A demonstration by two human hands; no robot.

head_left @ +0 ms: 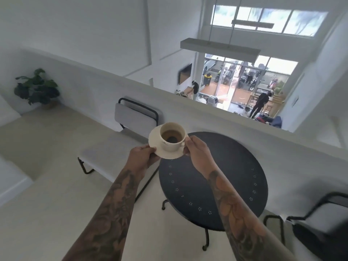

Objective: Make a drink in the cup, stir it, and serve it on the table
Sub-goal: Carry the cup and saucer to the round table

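Note:
A cream cup (172, 137) holding brown drink stands on a cream saucer (165, 153). I hold the saucer in the air with both hands. My left hand (144, 155) grips its near left rim. My right hand (195, 146) grips its right rim, beside the cup's handle. Cup and saucer hover over the far left edge of a round black table (212, 181), which has a ring of small white marks near its rim. No spoon is visible in the cup.
A grey cushioned chair (131, 117) with a black frame stands left of the table. Another chair (320, 219) is at the lower right. A low white wall (244, 129) runs behind the table above a lower floor. A potted plant (36, 87) stands far left.

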